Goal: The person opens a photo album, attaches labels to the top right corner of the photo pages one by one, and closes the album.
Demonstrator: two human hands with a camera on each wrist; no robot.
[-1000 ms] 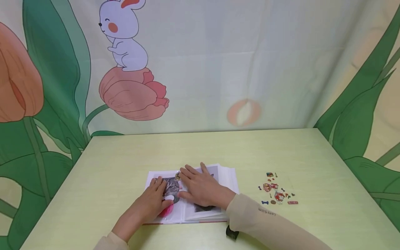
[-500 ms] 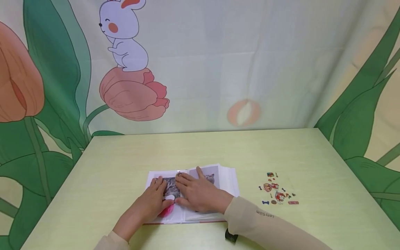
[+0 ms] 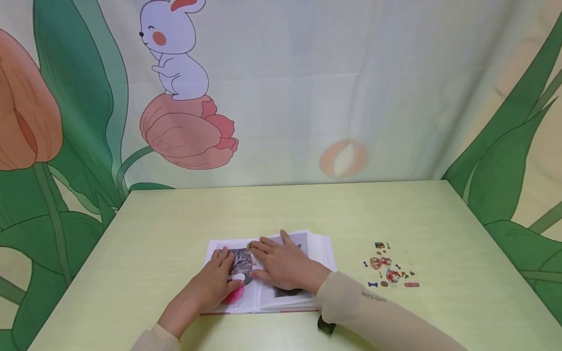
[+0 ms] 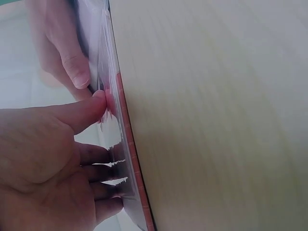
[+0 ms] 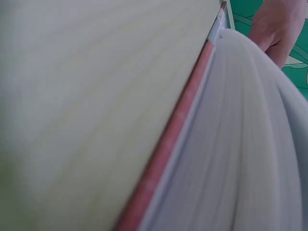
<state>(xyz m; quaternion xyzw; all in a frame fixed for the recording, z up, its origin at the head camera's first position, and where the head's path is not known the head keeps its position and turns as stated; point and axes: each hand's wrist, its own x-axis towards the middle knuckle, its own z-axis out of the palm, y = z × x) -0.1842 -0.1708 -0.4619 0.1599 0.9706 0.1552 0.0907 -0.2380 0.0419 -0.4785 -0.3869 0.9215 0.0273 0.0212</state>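
An album (image 3: 322,251) lies spread on the table, its left page holding a grey cat photo (image 3: 241,261) with a pink patch (image 3: 234,295) below it. My left hand (image 3: 212,280) rests on that page with fingers extended over the photo's left side. Across the fold, my right hand (image 3: 283,265) lies on the album, its fingertips at a small colourful sticker (image 3: 250,246) near the top of the left page. Part of the right page's photo (image 3: 285,292) is hidden under this hand. In the left wrist view, the left thumb and fingertips (image 4: 113,208) touch the glossy page sleeve.
Right of the album, several small stickers (image 3: 386,265) are spread out, with bones, dog figures and a red strip among them. A small black object (image 3: 326,324) shows under the right sleeve (image 3: 373,302). Behind the table (image 3: 175,214) hangs a printed curtain (image 3: 272,97).
The right hand slid down and left over the sticker half a second ago, then moved back up and right, uncovering part of it. The left hand has stayed in place.
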